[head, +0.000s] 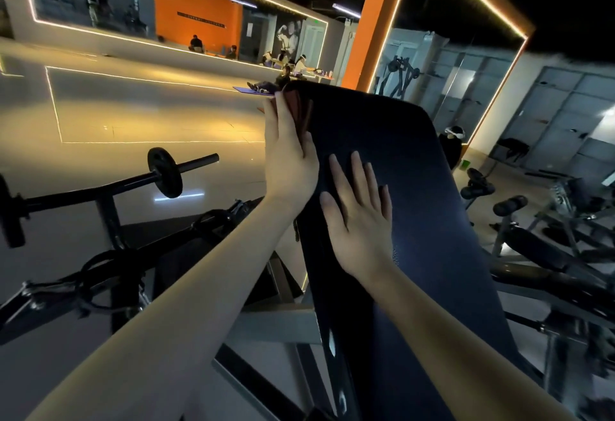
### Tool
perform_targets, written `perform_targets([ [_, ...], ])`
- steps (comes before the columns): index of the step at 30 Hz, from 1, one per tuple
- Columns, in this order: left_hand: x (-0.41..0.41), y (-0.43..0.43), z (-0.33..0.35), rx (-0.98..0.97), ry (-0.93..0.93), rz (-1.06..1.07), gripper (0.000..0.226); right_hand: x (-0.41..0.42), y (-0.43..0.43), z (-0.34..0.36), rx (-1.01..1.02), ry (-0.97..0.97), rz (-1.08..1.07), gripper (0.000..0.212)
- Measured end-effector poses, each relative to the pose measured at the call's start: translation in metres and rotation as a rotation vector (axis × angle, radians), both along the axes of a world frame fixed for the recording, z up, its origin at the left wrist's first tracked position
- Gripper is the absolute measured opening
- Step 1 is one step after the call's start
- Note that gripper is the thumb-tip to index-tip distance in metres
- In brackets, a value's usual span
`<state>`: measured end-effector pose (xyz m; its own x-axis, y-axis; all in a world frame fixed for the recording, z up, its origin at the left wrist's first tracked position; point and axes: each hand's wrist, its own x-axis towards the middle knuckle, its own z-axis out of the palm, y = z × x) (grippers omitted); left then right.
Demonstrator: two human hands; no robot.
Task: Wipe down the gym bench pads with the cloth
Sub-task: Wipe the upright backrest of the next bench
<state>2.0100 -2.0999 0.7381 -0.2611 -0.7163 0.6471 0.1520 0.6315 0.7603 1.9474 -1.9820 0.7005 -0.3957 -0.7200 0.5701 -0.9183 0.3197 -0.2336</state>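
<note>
Stretching across the view from 9 to 12 o'clock, the glossy gym floor (133,114) reflects warm strip lights. An orange pillar (376,21) rises at 12 o'clock.

The dark bench pad (416,187) is the biggest thing close by. It is tilted and runs from its rounded top end, just above centre, down to 5 o'clock, where it leaves the picture.

At 9 o'clock a black barbell (100,189) rests on a rack, with a round weight plate (165,172) near its far end. At 3 to 4 o'clock a second bench (532,247) with roller pads stands well apart from the first. Far off at 12 o'clock, a few people (283,78) sit on mats on the floor.

Two bare forearms reach up from 6 and 7 o'clock. The left hand (289,157) lies along the pad's left edge at about 11 o'clock from centre, its fingers straight and close together and its thumb laid on the pad's face. It presses the cloth against the edge. The right hand (357,207) lies flat on the pad's face near centre, fingers straight and spread, and holds nothing.

The cloth (298,111), reddish-brown and folded, sits at the pad's upper left corner, between the left fingers and the pad. Only a strip of it shows beside the hand.
</note>
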Motion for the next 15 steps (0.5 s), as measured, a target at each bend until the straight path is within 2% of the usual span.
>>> perform_targets([
  [6,0.024,0.084,-0.065,0.06,-0.019,-0.054,0.07,-0.005,0.002,0.007,0.094,-0.062,0.067,0.063],
  [9,0.033,0.124,-0.093,0.087,-0.009,-0.068,0.067,-0.014,0.006,0.013,0.177,-0.073,0.128,0.058],
  [13,0.034,0.125,-0.092,0.087,-0.02,-0.056,0.06,-0.024,0.028,0.011,0.223,-0.107,0.329,0.062],
  [15,0.03,0.115,-0.084,0.027,-0.064,-0.003,0.059,-0.027,0.039,-0.003,0.188,-0.025,0.348,0.059],
])
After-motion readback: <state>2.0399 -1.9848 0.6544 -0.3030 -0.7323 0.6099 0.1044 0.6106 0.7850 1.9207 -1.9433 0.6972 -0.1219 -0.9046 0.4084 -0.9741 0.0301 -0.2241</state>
